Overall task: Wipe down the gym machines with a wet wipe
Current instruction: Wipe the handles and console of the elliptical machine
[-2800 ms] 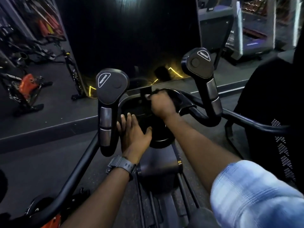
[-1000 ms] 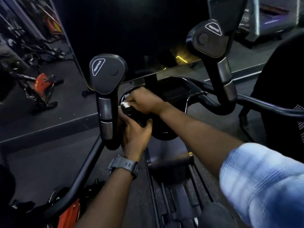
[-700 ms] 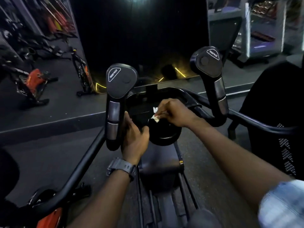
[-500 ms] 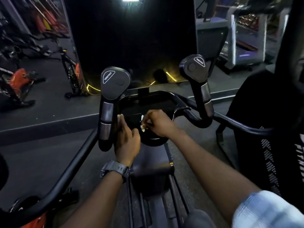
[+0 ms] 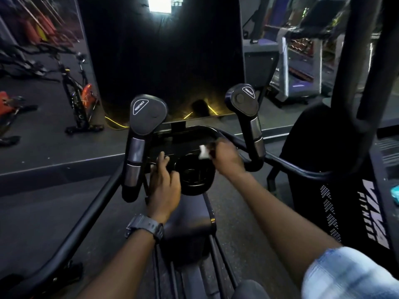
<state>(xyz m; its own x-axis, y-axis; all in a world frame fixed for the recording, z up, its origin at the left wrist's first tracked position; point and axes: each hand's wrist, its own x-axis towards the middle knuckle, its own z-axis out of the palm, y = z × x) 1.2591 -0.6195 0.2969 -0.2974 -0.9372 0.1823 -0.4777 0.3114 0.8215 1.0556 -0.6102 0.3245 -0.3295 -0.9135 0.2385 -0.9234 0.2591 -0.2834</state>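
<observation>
A black gym machine fills the middle of the head view, with a dark console tray (image 5: 183, 145) and a round cup holder (image 5: 195, 176) below a large dark screen (image 5: 164, 61). Two upright grips carry resistance pads, one on the left (image 5: 146, 113) and one on the right (image 5: 243, 99). My right hand (image 5: 226, 157) pinches a small white wet wipe (image 5: 204, 152) against the right part of the tray, just above the cup holder. My left hand (image 5: 165, 182), with a watch on the wrist, rests on the tray's left edge beside the left grip, fingers loosely bent.
Black handrails (image 5: 71, 229) run down both sides of the machine. A black mesh panel with white lettering (image 5: 371, 210) and a thick post stand close on the right. Orange and black exercise bikes (image 5: 79, 100) stand on the raised floor at left. More machines stand at far right.
My right hand has carried the wipe from the middle of the tray to its right side. My left hand stays by the left grip. The camera has tilted up.
</observation>
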